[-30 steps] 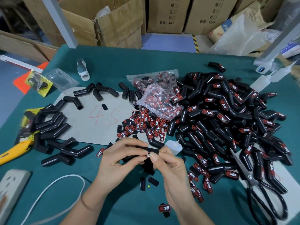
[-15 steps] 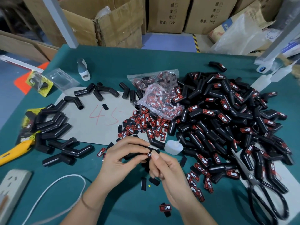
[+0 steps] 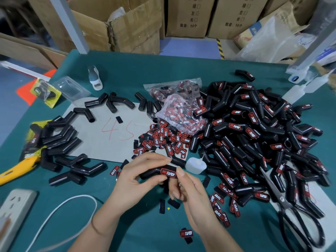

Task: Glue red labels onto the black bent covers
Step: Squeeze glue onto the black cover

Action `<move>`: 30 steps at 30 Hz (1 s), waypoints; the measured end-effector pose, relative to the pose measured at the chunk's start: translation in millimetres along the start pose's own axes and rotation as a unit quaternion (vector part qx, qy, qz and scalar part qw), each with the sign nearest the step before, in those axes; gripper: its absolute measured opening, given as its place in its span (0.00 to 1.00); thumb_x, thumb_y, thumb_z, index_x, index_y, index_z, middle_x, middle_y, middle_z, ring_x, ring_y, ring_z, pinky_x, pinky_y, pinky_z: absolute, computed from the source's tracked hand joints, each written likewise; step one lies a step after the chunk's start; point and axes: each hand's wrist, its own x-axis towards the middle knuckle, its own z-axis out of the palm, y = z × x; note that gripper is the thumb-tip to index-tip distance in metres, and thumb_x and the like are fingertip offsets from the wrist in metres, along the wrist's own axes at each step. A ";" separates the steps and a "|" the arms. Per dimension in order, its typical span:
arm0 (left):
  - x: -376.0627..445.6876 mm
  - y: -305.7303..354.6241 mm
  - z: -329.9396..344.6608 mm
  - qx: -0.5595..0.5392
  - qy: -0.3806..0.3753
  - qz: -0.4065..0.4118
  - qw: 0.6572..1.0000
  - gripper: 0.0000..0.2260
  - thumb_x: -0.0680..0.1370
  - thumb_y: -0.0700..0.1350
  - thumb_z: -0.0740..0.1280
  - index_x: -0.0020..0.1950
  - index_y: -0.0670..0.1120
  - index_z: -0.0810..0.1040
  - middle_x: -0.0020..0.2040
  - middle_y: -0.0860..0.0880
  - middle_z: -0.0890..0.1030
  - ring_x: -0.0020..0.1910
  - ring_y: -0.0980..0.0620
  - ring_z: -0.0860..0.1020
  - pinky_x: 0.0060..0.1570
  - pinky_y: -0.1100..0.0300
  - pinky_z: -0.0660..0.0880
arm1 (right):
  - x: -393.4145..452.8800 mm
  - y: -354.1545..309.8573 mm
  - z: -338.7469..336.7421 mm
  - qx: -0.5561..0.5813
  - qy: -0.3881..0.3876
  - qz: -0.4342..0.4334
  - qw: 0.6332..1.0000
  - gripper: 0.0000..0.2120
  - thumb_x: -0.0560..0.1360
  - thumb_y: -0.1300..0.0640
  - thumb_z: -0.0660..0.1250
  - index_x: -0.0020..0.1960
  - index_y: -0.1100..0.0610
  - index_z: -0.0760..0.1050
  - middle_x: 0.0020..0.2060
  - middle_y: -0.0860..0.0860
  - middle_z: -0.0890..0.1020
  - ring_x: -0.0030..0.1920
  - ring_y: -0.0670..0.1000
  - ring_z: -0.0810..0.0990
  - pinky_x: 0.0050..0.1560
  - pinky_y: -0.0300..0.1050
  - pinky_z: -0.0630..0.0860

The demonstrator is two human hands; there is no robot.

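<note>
Red label on black bent cover, at 6 o'clock above desk, left hand curled round cover, right hand pinching label's end: risks skewing or lifting if glue still wet, or sticking to fingertips.

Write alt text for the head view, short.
Both hands hold a black bent cover over a green table: the left hand grips it while the right hand presses a red label onto it. Labelled covers are heaped at right, unlabelled covers at left.
</note>
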 end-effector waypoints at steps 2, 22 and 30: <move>-0.8 0.1 0.8 -0.022 -0.020 -0.004 1.000 0.14 0.81 0.49 0.73 0.66 0.57 0.81 0.64 0.51 0.82 0.64 0.46 0.80 0.56 0.48 0.82 | 0.2 -0.5 -0.4 -0.001 0.012 0.000 1.000 0.24 0.79 0.34 0.60 0.31 0.49 0.70 0.29 0.48 0.70 0.34 0.50 0.66 0.42 0.48 0.62; 1.9 -1.3 4.8 -0.007 0.031 0.025 0.999 0.06 0.78 0.39 0.73 0.52 0.43 0.88 0.56 0.48 0.84 0.47 0.45 0.82 0.39 0.51 0.83 | -2.1 -0.2 1.5 0.016 -0.010 0.017 1.000 0.26 0.81 0.36 0.60 0.32 0.52 0.69 0.30 0.51 0.68 0.34 0.51 0.63 0.44 0.57 0.60; 1.4 1.1 5.7 0.052 -0.001 0.027 0.998 0.11 0.78 0.48 0.75 0.56 0.43 0.88 0.55 0.47 0.81 0.55 0.47 0.81 0.57 0.57 0.77 | 0.2 0.2 4.1 0.032 0.002 0.028 0.999 0.23 0.80 0.36 0.59 0.38 0.51 0.77 0.29 0.49 0.70 0.32 0.48 0.65 0.42 0.51 0.61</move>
